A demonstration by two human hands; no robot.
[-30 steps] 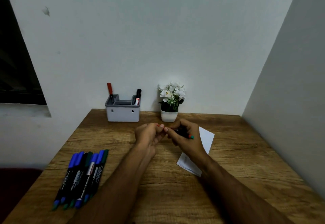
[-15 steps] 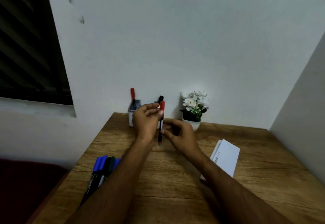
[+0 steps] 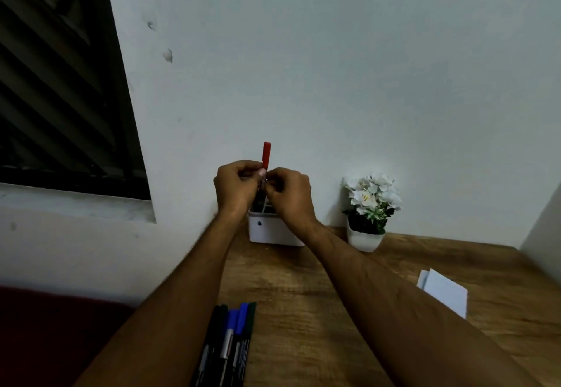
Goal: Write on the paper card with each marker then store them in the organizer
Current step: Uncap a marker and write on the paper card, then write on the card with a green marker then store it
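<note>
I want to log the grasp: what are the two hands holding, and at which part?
Both the left hand and the right hand pinch the red-capped marker just below its cap, above the organizer.

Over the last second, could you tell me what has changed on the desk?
Both hands, left hand and right hand, carried the red-capped marker from above the paper card to the organizer, holding it upright over it. The card, loose markers and flower pot stayed put.
</note>
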